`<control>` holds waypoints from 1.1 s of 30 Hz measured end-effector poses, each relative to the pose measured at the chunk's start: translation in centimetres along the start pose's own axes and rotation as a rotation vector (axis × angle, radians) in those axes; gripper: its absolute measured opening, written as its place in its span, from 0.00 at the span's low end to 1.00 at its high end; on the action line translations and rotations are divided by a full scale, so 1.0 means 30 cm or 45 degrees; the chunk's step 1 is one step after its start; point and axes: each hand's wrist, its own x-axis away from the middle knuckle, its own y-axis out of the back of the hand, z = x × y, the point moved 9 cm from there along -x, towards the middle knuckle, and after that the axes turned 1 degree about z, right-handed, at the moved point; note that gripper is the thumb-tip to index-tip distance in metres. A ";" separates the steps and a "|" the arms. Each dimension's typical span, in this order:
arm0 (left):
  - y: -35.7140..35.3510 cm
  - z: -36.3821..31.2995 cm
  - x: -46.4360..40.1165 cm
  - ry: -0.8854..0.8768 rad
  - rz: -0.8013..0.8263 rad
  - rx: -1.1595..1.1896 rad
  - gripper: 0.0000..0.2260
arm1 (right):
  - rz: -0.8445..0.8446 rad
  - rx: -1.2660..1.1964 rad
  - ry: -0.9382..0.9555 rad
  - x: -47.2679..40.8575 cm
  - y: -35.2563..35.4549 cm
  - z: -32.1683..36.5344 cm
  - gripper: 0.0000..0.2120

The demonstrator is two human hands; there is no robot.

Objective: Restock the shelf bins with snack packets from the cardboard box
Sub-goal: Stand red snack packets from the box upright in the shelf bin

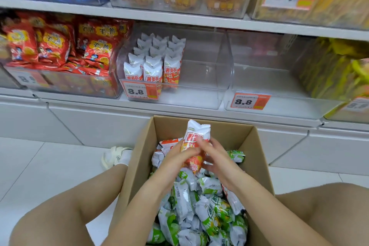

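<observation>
- The shelf [179, 19] runs across the view above and beyond the hands, its clear bins facing outward so stock can be dropped in from the front.
- The cardboard box [257, 146] sits on the floor directly under the hands, between the person's knees — probably parked there so each packet is a short lift from box to bin.
- The half-filled bin [209, 78], up and slightly left of the hands, holds orange-and-white packets standing upright in rows on its left side; its right side is bare, which looks like the gap to fill.
- The empty bin [279, 86], up and to the right of the hands, holds nothing I can see; judging by the box, the green packets [211, 211] heaped below and nearer than the hands may belong there.
- The left hand [175, 156] and right hand [214, 158] are close together, both curled around the lower half of one orange packet [196, 136], held upright above the box — likely being squared up so it stands like the rows already shelved.
- More orange packets [169, 144] lie in the box's far corner, just left of the hands.
</observation>
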 end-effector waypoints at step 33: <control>0.471 -0.601 -0.185 -0.710 -0.796 -0.601 0.12 | 0.019 1.248 0.428 -0.466 -0.210 0.570 0.37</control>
